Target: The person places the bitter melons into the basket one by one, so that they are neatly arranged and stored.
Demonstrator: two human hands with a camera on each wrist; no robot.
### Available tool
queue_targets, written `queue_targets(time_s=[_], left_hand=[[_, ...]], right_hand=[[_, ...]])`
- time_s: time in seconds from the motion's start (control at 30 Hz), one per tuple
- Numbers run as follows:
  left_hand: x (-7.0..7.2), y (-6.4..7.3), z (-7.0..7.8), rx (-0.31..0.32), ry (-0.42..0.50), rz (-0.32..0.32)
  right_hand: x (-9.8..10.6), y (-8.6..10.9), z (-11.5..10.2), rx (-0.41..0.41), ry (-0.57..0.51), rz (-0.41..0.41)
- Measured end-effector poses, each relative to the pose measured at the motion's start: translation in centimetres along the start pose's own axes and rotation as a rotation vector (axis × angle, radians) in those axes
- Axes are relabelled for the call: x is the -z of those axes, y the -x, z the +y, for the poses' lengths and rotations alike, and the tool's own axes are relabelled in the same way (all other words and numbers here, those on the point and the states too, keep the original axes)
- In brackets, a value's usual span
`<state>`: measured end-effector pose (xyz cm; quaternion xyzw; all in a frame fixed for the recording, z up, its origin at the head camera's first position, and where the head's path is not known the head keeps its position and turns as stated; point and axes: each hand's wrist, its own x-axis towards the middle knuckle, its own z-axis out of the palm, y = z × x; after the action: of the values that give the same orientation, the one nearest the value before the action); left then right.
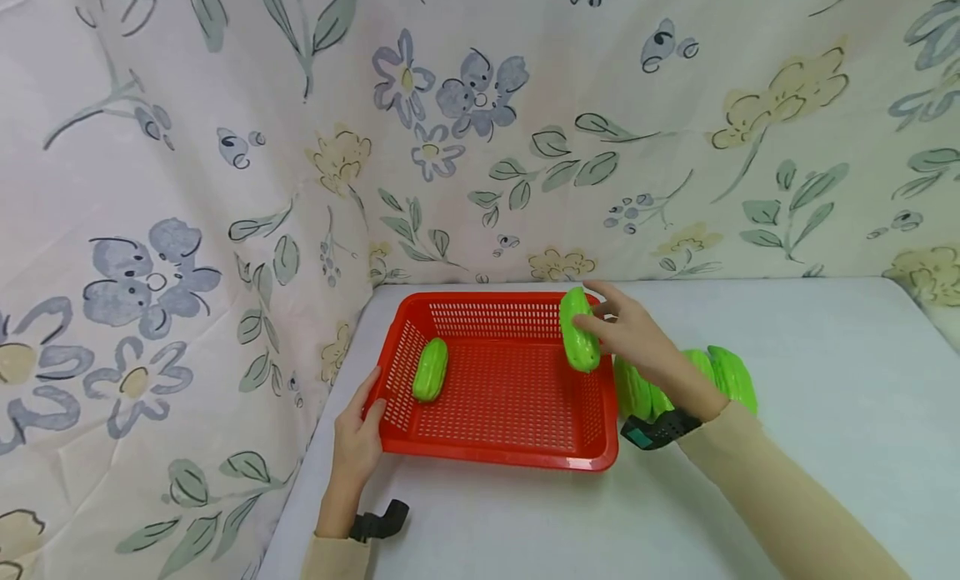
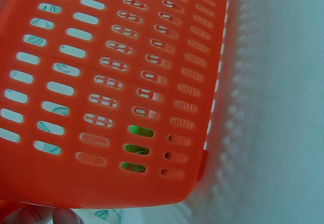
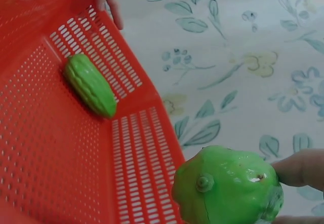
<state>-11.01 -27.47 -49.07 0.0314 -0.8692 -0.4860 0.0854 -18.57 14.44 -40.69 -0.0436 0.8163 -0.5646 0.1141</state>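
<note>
The held green vegetable (image 1: 580, 334) is in the upper right part of the red basket as the head view frames it, tilted with its top end leaning left, apparently off the basket floor. The right hand (image 1: 628, 326) pinches it from the right, its thumb and fingers clamped on the vegetable's side; the right wrist view shows it at lower right, a finger pressed to its skin. The red basket (image 1: 495, 462) lies just left of the frame's centre, and one basket vegetable (image 1: 431, 370) rests inside near its left wall — well apart from the held one. At the basket's left edge, the left hand (image 1: 356, 442) grips the rim, its fingers curled about it; the left wrist view catches only fingertips at lower left. Right of the basket, more green vegetables (image 1: 733, 378) lie close together on the white surface (image 1: 832, 422), partly hidden by the right forearm, so I cannot count them surely. Floral cloth (image 1: 480, 188) fills the upper frame and the left side. The step in hand looks like bringing a second vegetable into the basket; the next move, I judge, calls for lowering it clear of the right wall and parting the fingers once it rests — with the left hand steadying the rim.
</note>
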Motion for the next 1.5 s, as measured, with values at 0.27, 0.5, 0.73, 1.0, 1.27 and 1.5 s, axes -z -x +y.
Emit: queue_targets(time_s=[0.27, 0.5, 0.73, 1.0, 1.27, 1.5], left_hand=[[0.0, 0.0, 0.0, 0.004, -0.014, 0.004], [0.0, 0.0, -0.1, -0.012, -0.004, 0.006], [0.0, 0.0, 0.0, -0.015, -0.002, 0.009], [-0.1, -0.1, 0.0, -0.011, 0.003, 0.010], [0.0, 0.0, 0.0, -0.002, 0.004, 0.005], [0.0, -0.1, 0.0, -0.003, -0.006, 0.009]], right_hand=[[-2.3, -1.7, -0.6, -0.008, 0.019, -0.039], [-4.3, -2.9, -1.0, -0.031, 0.027, -0.061], [-6.0, -3.7, -1.6, -0.046, 0.024, -0.071], [-8.0, -4.5, -2.0, -0.046, 0.019, -0.088], [-9.9, -5.1, -2.4, -0.033, -0.023, -0.097], [-11.9, -5.6, -3.1, -0.014, -0.012, -0.107]])
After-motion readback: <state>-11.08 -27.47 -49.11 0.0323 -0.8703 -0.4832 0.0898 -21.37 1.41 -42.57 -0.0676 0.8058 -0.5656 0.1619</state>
